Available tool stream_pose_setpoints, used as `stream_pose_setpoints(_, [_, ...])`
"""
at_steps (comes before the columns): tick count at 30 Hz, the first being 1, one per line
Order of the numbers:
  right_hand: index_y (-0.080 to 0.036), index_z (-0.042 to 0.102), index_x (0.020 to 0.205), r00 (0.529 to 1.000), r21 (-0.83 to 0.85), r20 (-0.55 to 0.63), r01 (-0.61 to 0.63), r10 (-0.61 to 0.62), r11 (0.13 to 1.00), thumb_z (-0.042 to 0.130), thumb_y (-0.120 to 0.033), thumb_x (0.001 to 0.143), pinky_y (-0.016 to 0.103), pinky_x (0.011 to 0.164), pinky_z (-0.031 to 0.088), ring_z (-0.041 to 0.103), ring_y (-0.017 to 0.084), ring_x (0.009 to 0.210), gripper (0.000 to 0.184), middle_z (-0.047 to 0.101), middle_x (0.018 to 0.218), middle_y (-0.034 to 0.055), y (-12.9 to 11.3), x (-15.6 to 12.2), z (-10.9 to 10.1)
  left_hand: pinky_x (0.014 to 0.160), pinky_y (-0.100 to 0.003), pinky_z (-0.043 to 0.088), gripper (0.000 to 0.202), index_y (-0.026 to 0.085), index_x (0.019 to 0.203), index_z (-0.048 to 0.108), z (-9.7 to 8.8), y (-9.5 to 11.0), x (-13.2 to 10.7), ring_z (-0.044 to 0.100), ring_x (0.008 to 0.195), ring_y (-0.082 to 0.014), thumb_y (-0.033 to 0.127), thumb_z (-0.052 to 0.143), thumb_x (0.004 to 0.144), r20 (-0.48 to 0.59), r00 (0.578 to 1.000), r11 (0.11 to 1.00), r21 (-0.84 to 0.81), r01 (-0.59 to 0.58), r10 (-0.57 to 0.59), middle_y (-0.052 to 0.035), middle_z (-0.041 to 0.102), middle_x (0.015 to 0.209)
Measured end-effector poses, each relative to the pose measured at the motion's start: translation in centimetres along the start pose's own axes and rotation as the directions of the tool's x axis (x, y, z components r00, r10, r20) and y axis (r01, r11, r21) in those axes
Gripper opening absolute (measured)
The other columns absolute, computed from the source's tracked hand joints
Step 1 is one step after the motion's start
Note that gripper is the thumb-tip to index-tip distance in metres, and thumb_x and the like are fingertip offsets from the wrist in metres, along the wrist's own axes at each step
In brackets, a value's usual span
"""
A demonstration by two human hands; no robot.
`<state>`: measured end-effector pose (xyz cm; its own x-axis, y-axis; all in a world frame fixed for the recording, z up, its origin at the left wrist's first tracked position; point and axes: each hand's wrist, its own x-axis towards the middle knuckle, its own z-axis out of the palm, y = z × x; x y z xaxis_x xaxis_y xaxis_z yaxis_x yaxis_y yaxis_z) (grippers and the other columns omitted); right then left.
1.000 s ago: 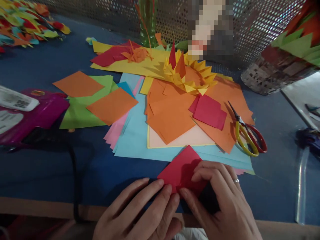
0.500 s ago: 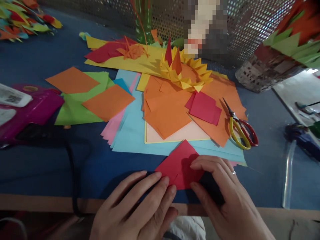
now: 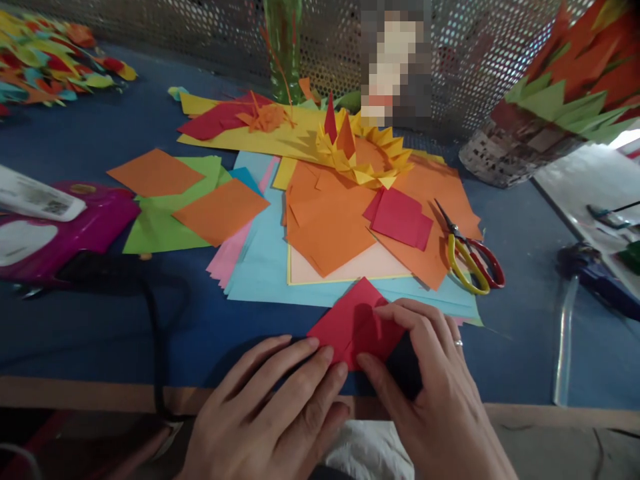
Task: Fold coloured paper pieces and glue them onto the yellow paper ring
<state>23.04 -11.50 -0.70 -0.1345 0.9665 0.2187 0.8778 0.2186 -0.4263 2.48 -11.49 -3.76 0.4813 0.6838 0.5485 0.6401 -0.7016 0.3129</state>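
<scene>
A red square of paper (image 3: 361, 313) lies near the table's front edge, one corner pointing away from me and a crease near its lower corner. The outstretched fingers of my left hand (image 3: 280, 393) rest with their tips on its lower left edge. From the other side my right hand (image 3: 425, 367), a ring on one finger, has its thumb on the lower edge and its curled forefinger on the upper right part, gripping the sheet. Just beyond are more red squares (image 3: 400, 217), orange sheets (image 3: 330, 227) and scissors (image 3: 467, 257) with one yellow and one red handle.
A yellow folded-paper ring (image 3: 400, 157) stands behind the sheets. Light blue paper (image 3: 255, 280) lies under them. At left are a magenta device (image 3: 100, 227) and a black cable (image 3: 155, 333); at right, a glue gun (image 3: 600, 277) with a clear stick and a patterned pot (image 3: 500, 150).
My right thumb has slid left along the red paper's lower edge, closer to my left fingertips. My left hand keeps its place on the sheet. The whole view has shifted slightly.
</scene>
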Motion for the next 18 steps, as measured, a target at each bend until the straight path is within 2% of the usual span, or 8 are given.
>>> stream_pose_setpoints(2, [-0.025, 0.053, 0.118, 0.999, 0.016, 0.029, 0.025, -0.026, 1.0, 0.056, -0.022, 0.094, 0.04, 0.091, 0.044, 0.053, 0.024, 0.11, 0.025, 0.056, 0.118, 0.0082, 0.5, -0.3, -0.5, 0.109, -0.034, 0.043, 0.022, 0.02, 0.113, 0.073, 0.2, 0.0, 0.0, 0.067, 0.11, -0.0164, 0.026, 0.063, 0.095, -0.028, 1.0, 1.0, -0.003, 0.003, -0.003, 0.0015, 0.076, 0.111])
stream_pose_setpoints(5, [-0.024, 0.057, 0.108, 0.997, 0.01, 0.047, 0.069, -0.069, 0.998, 0.058, -0.02, 0.093, 0.037, 0.086, 0.044, 0.054, 0.023, 0.103, 0.016, 0.058, 0.108, 0.0067, 0.6, -0.7, -0.8, 0.109, -0.032, 0.043, 0.021, 0.021, 0.11, 0.074, 0.3, 0.0, 0.1, 0.067, 0.107, -0.0142, 0.025, 0.058, 0.098, -0.129, 0.992, 1.0, -0.017, 0.001, -0.004, 0.0024, 0.077, 0.108])
stream_pose_setpoints(9, [-0.023, 0.058, 0.099, 0.996, -0.037, -0.016, 0.085, -0.085, 0.996, 0.063, -0.023, 0.09, 0.037, 0.083, 0.043, 0.053, 0.023, 0.097, 0.01, 0.058, 0.101, 0.0061, 0.0, -1.1, -0.3, 0.111, -0.032, 0.042, 0.021, 0.021, 0.112, 0.073, 0.1, 0.0, 0.2, 0.067, 0.11, -0.0143, 0.024, 0.062, 0.095, -0.006, 1.0, 1.0, -0.019, 0.001, -0.001, 0.0024, 0.076, 0.112])
stream_pose_setpoints(13, [-0.023, 0.058, 0.092, 0.997, -0.064, -0.037, 0.066, -0.068, 0.996, 0.063, -0.024, 0.091, 0.038, 0.082, 0.041, 0.052, 0.023, 0.094, 0.005, 0.058, 0.098, 0.0055, -0.5, -0.9, 0.3, 0.113, -0.032, 0.039, 0.02, 0.022, 0.112, 0.074, -0.1, 0.0, 0.1, 0.067, 0.11, -0.0136, 0.025, 0.062, 0.095, -0.011, 1.0, 1.0, -0.01, -0.005, 0.005, 0.0032, 0.076, 0.114])
stream_pose_setpoints(18, [-0.023, 0.056, 0.087, 0.996, -0.084, -0.042, 0.071, -0.075, 0.994, 0.064, -0.023, 0.09, 0.039, 0.082, 0.039, 0.05, 0.023, 0.093, 0.008, 0.057, 0.096, 0.0059, -0.4, -0.6, 0.4, 0.114, -0.031, 0.038, 0.022, 0.023, 0.114, 0.073, -0.2, -0.1, 0.0, 0.066, 0.111, -0.0136, 0.024, 0.06, 0.097, -0.016, 1.0, 1.0, 0.0, -0.001, 0.001, 0.0034, 0.075, 0.116])
